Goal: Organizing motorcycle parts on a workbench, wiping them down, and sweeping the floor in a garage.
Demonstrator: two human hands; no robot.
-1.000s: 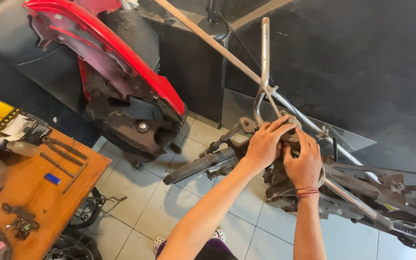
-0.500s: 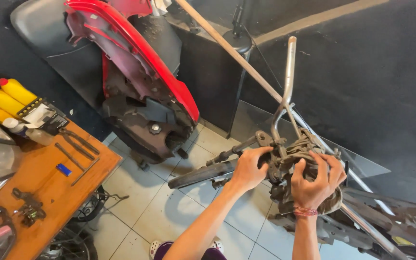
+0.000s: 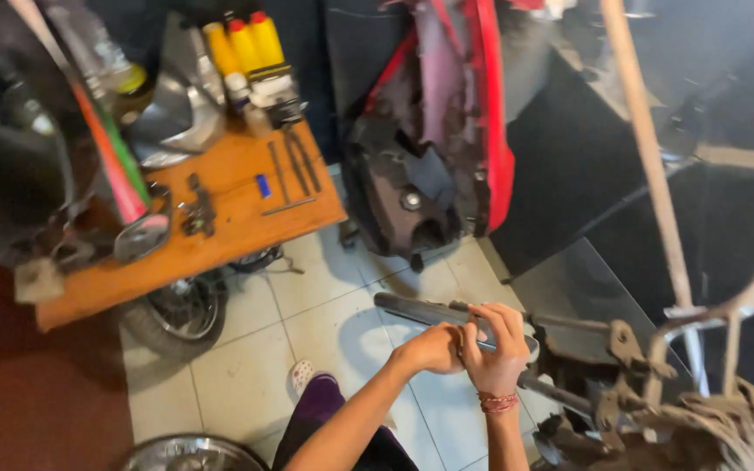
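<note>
3 yellow squeeze bottles with red caps [image 3: 239, 45] are seen upright at the far edge of the orange wooden table [image 3: 220, 240], with a white-and-black labelled card package [image 3: 274, 90] just beside them and a small blue rectangular item [image 3: 263, 185] lying nearer the middle among hand tools.

Compared with 0.5 s ago, the view has been swung left, so the table now fills the upper left and the red scooter body panel [image 3: 492, 131] stands at top centre. Both hands have been moved off the tangled cable bundle [image 3: 726, 419] onto the dark handlebar grip [image 3: 421, 309] of the stripped scooter frame.

The left hand [image 3: 430, 347] is curled loosely against the grip; the right hand [image 3: 501, 344] is closed around it, fingers pressed together.

Open tiled floor [image 3: 325, 305] is left between table edge, panel and grip; a wheel [image 3: 176, 318] sits under the table's near edge.
</note>
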